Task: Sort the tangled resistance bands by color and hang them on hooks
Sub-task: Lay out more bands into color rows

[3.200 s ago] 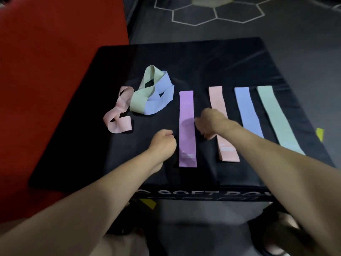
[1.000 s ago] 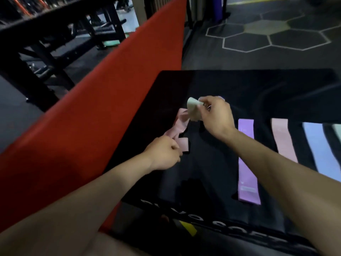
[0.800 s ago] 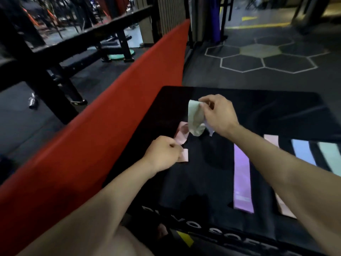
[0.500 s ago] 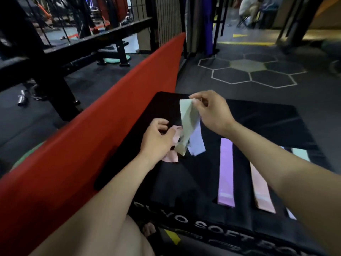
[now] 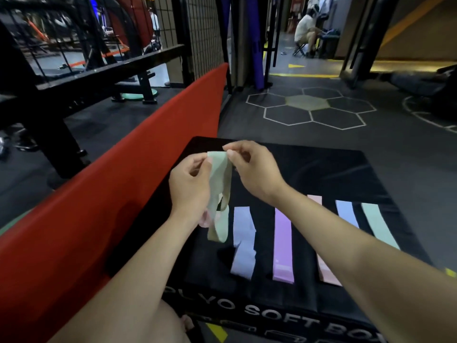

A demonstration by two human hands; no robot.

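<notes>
Left hand (image 5: 189, 186) and right hand (image 5: 254, 174) each pinch the green band's (image 5: 220, 184) top edge; it hangs below both grips, above the black box (image 5: 321, 169).

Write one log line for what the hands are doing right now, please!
left hand: pinches green band | right hand: pinches green band top | band: lifted above black box | hooks: not seen

Both forearms are bare to the frame edge, with no sleeve, watch or ring visible on either hand.
</notes>
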